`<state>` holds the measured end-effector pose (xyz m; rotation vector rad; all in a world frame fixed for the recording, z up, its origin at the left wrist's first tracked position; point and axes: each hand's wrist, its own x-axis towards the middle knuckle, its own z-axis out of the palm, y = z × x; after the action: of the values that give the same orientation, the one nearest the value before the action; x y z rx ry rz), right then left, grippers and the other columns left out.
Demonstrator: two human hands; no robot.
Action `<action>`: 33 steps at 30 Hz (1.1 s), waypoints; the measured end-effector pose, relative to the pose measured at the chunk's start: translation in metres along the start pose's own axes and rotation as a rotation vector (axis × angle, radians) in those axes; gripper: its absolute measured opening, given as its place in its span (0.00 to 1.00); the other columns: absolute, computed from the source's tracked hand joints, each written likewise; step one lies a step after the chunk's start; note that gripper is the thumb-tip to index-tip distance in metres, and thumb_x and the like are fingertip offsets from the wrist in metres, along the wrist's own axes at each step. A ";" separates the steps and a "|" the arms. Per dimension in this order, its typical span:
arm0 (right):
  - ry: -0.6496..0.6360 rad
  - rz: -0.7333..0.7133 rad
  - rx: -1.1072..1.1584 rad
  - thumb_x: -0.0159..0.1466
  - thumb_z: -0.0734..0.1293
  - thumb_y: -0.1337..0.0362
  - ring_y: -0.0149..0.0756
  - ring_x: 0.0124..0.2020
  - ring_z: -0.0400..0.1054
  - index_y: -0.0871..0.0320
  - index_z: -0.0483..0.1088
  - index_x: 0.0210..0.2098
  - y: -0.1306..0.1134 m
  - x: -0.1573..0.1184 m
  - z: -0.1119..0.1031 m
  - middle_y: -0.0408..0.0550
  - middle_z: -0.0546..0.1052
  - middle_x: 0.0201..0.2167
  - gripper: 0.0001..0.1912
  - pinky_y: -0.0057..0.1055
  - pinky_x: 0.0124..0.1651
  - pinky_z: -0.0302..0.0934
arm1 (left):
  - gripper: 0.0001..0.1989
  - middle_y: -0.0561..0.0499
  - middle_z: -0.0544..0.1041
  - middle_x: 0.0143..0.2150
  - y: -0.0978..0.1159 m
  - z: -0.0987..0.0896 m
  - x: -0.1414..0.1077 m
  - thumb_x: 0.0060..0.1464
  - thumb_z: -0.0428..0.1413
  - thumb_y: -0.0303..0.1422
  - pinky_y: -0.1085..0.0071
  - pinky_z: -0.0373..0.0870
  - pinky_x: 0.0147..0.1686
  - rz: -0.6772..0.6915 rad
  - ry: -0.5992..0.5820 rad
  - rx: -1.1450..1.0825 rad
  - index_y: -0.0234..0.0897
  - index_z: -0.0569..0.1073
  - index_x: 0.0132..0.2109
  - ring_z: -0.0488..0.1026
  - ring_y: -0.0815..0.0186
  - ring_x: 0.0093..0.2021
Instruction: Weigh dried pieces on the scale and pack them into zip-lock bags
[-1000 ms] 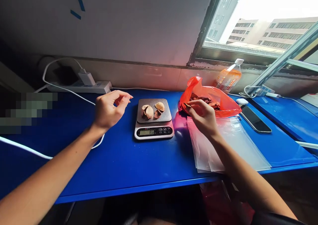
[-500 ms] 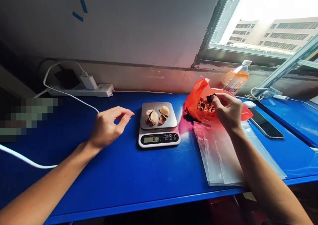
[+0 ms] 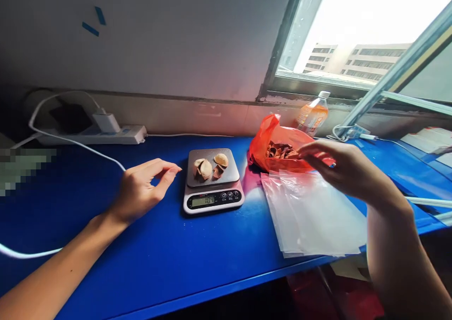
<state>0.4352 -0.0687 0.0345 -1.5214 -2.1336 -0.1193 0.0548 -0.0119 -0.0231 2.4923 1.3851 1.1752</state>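
A white kitchen scale (image 3: 213,198) bears pale, rounded shell-like pieces (image 3: 205,169) and a reddish-brown fragment (image 3: 218,171). To its left, my left hand (image 3: 144,186) hovers with thumb and index finger pinched; anything between the tips is too small to tell. The open red plastic bag (image 3: 260,143) right of the scale contains curled brown pieces (image 3: 280,150). At the bag's right side, my right hand (image 3: 341,167) reaches in from the right, its fingertips closed at a brown piece. Flat clear plastic bags (image 3: 310,216) lie in front of the red bag.
A bottle of orange drink (image 3: 313,114) stands behind the red bag by the window. At the back left is a power strip (image 3: 132,134) with a white charger (image 3: 106,121) and cable. The blue table's front edge (image 3: 212,289) runs below the scale.
The view has shifted, so the table things appear further left. My right hand has turned, and the dark piece it held is no longer seen. My left hand keeps its pinch.
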 end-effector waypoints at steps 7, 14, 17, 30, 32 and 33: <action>-0.175 -0.026 -0.220 0.63 0.61 0.65 0.47 0.41 0.72 0.59 0.71 0.45 0.039 -0.047 0.036 0.55 0.77 0.41 0.13 0.43 0.42 0.66 | 0.11 0.54 0.79 0.32 0.002 0.005 -0.001 0.57 0.49 0.39 0.68 0.69 0.35 0.020 0.007 0.003 0.43 0.74 0.32 0.76 0.63 0.33; -0.154 -0.087 -0.281 0.64 0.59 0.66 0.46 0.38 0.70 0.59 0.71 0.43 0.044 -0.048 0.052 0.54 0.77 0.39 0.12 0.42 0.40 0.65 | 0.11 0.53 0.80 0.34 0.007 0.001 -0.003 0.57 0.49 0.38 0.69 0.69 0.37 0.002 0.007 -0.024 0.43 0.74 0.32 0.75 0.65 0.35; -0.104 -0.088 -0.297 0.63 0.59 0.69 0.47 0.40 0.70 0.59 0.71 0.42 0.034 -0.047 0.048 0.54 0.77 0.38 0.12 0.43 0.42 0.65 | 0.11 0.52 0.79 0.33 0.007 -0.001 -0.003 0.58 0.49 0.36 0.69 0.68 0.36 0.026 0.031 -0.031 0.42 0.74 0.33 0.75 0.65 0.34; -0.078 -0.168 0.560 0.58 0.64 0.70 0.29 0.27 0.66 0.58 0.71 0.38 -0.110 0.027 0.061 0.43 0.73 0.27 0.08 0.27 0.31 0.61 | 0.08 0.54 0.77 0.33 0.030 -0.031 0.011 0.59 0.52 0.35 0.71 0.69 0.34 0.045 0.191 -0.107 0.39 0.75 0.39 0.73 0.68 0.32; -0.128 -0.145 0.686 0.58 0.63 0.71 0.28 0.28 0.65 0.59 0.71 0.38 -0.122 0.036 0.080 0.42 0.72 0.27 0.10 0.25 0.31 0.60 | 0.07 0.53 0.77 0.36 0.034 -0.039 0.018 0.58 0.53 0.34 0.72 0.68 0.35 0.132 0.107 -0.055 0.37 0.74 0.41 0.72 0.69 0.33; -0.145 -0.142 0.732 0.58 0.62 0.72 0.28 0.28 0.65 0.59 0.71 0.38 -0.125 0.038 0.089 0.42 0.72 0.27 0.10 0.25 0.31 0.60 | 0.07 0.52 0.76 0.37 0.035 -0.042 0.020 0.58 0.54 0.33 0.72 0.68 0.36 0.202 0.022 -0.006 0.37 0.74 0.41 0.72 0.68 0.34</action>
<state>0.2814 -0.0506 0.0019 -0.9652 -2.0505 0.6693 0.0592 -0.0300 0.0320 2.6743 1.1538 1.2409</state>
